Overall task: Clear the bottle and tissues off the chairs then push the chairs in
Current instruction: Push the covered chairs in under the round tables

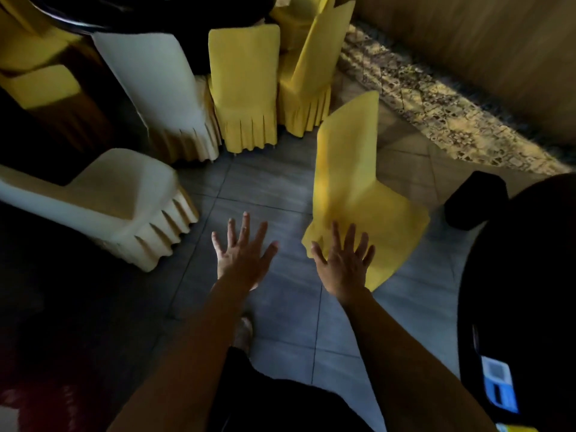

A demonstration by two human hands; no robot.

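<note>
Both of my hands are stretched out over the grey tiled floor with fingers spread and nothing in them. My left hand [243, 251] hovers over bare tiles. My right hand [344, 260] is in front of the near corner of a yellow-covered chair [352, 182] that stands apart from the others. A cream-covered chair [124, 201] sits to the left with its seat bare. No bottle or tissues show on any seat I can see.
Further back, a cream chair [156, 85] and two yellow chairs [246, 88] [307, 73] crowd against a dark round table [149, 10]. Another dark table edge [514, 275] is at right, with a blue packet [498, 388] on it. A patterned strip [436, 101] borders the floor.
</note>
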